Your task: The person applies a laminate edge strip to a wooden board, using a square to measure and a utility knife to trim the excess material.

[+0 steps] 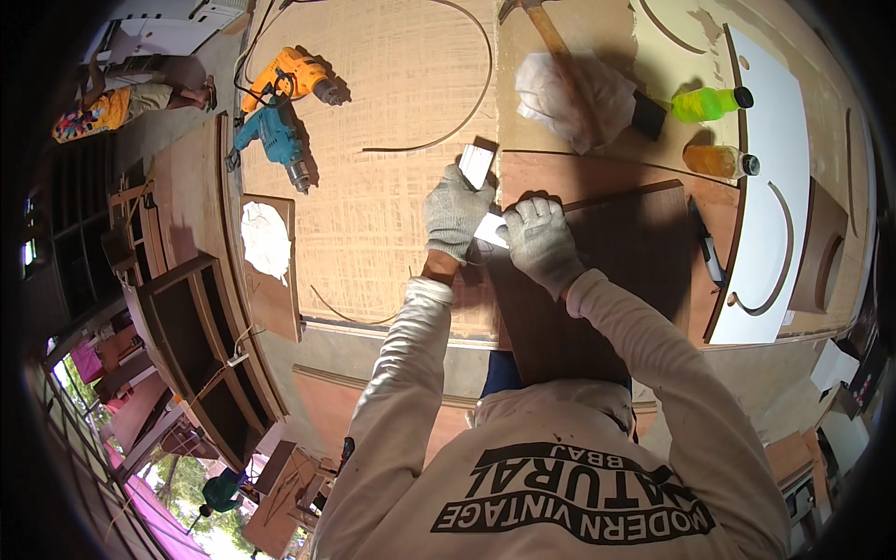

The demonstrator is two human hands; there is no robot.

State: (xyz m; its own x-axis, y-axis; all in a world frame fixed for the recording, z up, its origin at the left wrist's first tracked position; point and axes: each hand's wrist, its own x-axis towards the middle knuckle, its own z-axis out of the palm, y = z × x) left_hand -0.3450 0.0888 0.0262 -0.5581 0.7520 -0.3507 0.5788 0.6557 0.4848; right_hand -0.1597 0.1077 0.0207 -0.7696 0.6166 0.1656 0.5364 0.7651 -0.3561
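Note:
Both my hands wear pale grey work gloves. My left hand (457,217) is closed around a narrow white strip (477,165), whose upper end sticks out above the fingers. A lower white portion shows between the two hands and meets my right thumb. Over the left edge of a dark brown board (621,266), my right hand (543,241) is closed with its fingers curled. The fingers hide what the right hand grips, if anything. The dark board lies on the table, its near end reaching toward my body.
An orange drill (287,77) and a teal drill (280,138) lie at far left. A hammer (560,61) rests across a white cloth bundle (569,98). Green (707,105) and amber (714,161) bottles, a black marker pen (707,245) and a white panel (761,233) are on the right.

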